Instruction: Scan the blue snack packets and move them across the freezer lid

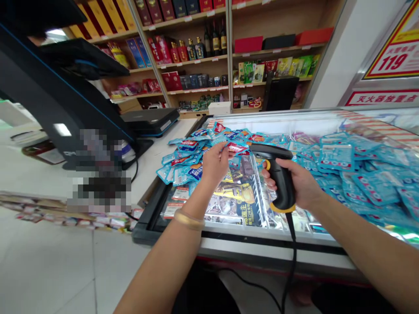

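Note:
My right hand (303,182) is wrapped round the grip of a black and yellow barcode scanner (284,185), whose head points left. Its cord drops over the front edge of the freezer. With fingers pinched, my left hand (216,161) holds a small blue and red snack packet (237,148) just in front of the scanner's head. A loose pile of similar blue packets (186,161) lies on the glass freezer top beside and behind my left hand. To the right of the scanner is a bigger heap of blue packets (360,170), many with their pale backs up.
The glass-topped chest freezer (229,249) spans the front. At left, a counter (157,150) carries a black flat device (150,120) and a dark screen stand (65,91). Shelves (190,61) with bottles and boxes stand behind. A black cord (252,283) hangs low in front.

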A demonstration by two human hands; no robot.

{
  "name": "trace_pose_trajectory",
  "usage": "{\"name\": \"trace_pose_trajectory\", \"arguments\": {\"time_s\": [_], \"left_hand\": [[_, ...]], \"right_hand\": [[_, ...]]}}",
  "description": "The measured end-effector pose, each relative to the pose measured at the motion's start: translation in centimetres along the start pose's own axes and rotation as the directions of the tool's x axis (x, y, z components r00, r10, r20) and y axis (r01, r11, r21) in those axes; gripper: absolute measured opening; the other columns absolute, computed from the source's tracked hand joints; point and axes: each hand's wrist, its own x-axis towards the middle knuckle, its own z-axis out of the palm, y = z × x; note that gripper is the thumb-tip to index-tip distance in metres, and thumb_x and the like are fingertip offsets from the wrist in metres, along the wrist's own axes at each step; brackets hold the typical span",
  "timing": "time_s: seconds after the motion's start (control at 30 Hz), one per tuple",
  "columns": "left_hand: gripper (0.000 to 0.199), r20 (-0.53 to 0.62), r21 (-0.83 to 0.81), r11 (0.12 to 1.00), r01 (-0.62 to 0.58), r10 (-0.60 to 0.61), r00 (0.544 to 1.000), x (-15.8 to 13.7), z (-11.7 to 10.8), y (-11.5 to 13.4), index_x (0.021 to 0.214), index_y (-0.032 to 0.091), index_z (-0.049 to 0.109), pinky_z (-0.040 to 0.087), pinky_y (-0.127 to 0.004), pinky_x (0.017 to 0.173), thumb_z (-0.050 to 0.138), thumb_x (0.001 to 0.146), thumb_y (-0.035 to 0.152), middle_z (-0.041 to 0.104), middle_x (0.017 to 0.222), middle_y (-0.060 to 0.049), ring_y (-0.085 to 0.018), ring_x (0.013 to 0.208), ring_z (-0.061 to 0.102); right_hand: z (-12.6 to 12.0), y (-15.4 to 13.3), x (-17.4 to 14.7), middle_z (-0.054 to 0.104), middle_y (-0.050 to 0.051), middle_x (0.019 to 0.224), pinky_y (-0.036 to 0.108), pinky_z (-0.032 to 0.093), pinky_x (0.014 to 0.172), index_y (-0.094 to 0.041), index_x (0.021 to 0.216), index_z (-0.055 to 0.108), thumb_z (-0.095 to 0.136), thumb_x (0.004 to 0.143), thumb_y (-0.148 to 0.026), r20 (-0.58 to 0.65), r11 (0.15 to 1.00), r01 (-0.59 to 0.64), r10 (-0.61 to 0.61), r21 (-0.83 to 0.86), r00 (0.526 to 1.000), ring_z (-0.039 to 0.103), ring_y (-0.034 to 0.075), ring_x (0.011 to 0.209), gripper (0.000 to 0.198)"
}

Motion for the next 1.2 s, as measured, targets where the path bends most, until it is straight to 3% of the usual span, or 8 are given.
{"name": "trace_pose_trajectory", "arguments": {"time_s": [0.1, 0.2, 0.27, 0.37, 0.43, 0.7, 0.87, 1.2], "left_hand": [[0.029, 0.031, -0.147, 0.986, 0.075, -0.071, 0.997, -0.2, 0.2, 0.2, 0.085, 0.015, 0.070, 0.059, -0.035, 0.076, 0.050, 0.091, 0.035, 0.072, 0.081, -0.006, -0.020, 0.078, 0.071], [0.027, -0.050, 0.007, 0.998, 0.056, -0.055, 0.997, -0.1, -0.1, 0.3, 0.072, 0.015, 0.068, 0.058, -0.035, 0.079, 0.061, 0.083, 0.039, 0.072, 0.097, -0.009, -0.022, 0.094, 0.068], [0.017, -0.101, 0.165, 0.986, -0.007, 0.024, 0.995, -0.1, -0.3, 0.0, 0.085, 0.016, 0.069, 0.056, -0.036, 0.087, 0.072, 0.073, 0.028, 0.069, 0.109, -0.010, -0.024, 0.108, 0.064], [0.064, -0.140, 0.199, 0.979, -0.038, 0.067, 0.988, 0.1, -0.3, -0.6, 0.124, 0.020, 0.054, 0.056, -0.035, 0.089, 0.076, 0.064, 0.015, 0.061, 0.126, -0.011, -0.023, 0.113, 0.062], [0.079, -0.132, 0.119, 0.993, 0.004, 0.012, 0.991, 0.2, -0.1, -0.8, 0.134, 0.021, 0.040, 0.057, -0.034, 0.083, 0.075, 0.064, 0.014, 0.061, 0.123, -0.011, -0.021, 0.103, 0.067], [0.060, 0.144, 0.124, 0.992, -0.026, 0.008, 0.990, -0.3, -0.1, -0.3, 0.127, 0.018, 0.047, 0.058, -0.031, 0.074, 0.062, 0.070, 0.009, 0.071, 0.089, -0.004, -0.018, 0.077, 0.070], [0.048, 0.170, 0.168, 0.984, -0.060, 0.031, 0.985, -0.5, 0.1, -0.2, 0.113, 0.015, 0.060, 0.055, -0.030, 0.080, 0.061, 0.065, 0.009, 0.073, 0.096, -0.006, -0.018, 0.084, 0.069], [0.025, 0.207, 0.296, 0.953, -0.067, 0.005, 0.978, -0.7, 0.0, 1.0, 0.089, 0.013, 0.068, 0.043, -0.022, 0.060, 0.057, 0.067, 0.011, 0.066, 0.070, 0.002, -0.011, 0.059, 0.055]], "right_hand": [[-0.1, -0.1, -0.1, 0.057, 0.003, 0.069, 0.022, 0.042, 0.045, -0.017, 0.080, 0.064, 0.063, 0.074, -0.035, 0.010, 0.999, 0.032, -0.032, -0.007, 0.999, 0.047, 0.011, 0.052, 0.019], [-0.1, -0.2, -0.2, 0.057, 0.003, 0.069, 0.022, 0.042, 0.045, -0.017, 0.081, 0.063, 0.064, 0.074, -0.036, 0.020, 0.999, 0.047, -0.047, -0.017, 0.999, 0.048, 0.011, 0.052, 0.020], [-0.1, -0.2, -0.2, 0.057, 0.002, 0.069, 0.022, 0.042, 0.045, -0.017, 0.080, 0.063, 0.064, 0.073, -0.036, 0.020, 0.998, 0.054, -0.054, -0.024, 0.998, 0.048, 0.011, 0.052, 0.020], [-0.1, -0.3, -0.2, 0.057, 0.002, 0.070, 0.022, 0.043, 0.046, -0.017, 0.081, 0.063, 0.064, 0.074, -0.037, 0.033, 0.997, 0.069, -0.068, -0.039, 0.997, 0.049, 0.011, 0.052, 0.021], [-0.1, -0.3, -0.2, 0.058, 0.002, 0.070, 0.022, 0.043, 0.046, -0.017, 0.082, 0.063, 0.064, 0.074, -0.037, 0.039, 0.997, 0.072, -0.070, -0.041, 0.997, 0.049, 0.011, 0.051, 0.022], [0.2, -0.1, -0.3, 0.060, 0.002, 0.066, 0.021, 0.043, 0.045, -0.018, 0.080, 0.060, 0.066, 0.071, -0.035, 0.040, 1.000, 0.004, -0.003, -0.006, 0.999, 0.050, 0.011, 0.050, 0.020], [-0.1, 0.2, -0.1, 0.061, 0.002, 0.067, 0.022, 0.043, 0.046, -0.018, 0.081, 0.059, 0.067, 0.072, -0.036, 0.058, 1.000, -0.005, 0.005, -0.007, 0.998, 0.051, 0.011, 0.049, 0.022], [-0.4, 0.3, -0.1, 0.061, 0.002, 0.068, 0.022, 0.046, 0.047, -0.015, 0.080, 0.064, 0.068, 0.074, -0.038, 0.097, 0.999, -0.013, 0.017, -0.048, 0.995, 0.053, 0.010, 0.050, 0.025]]}}
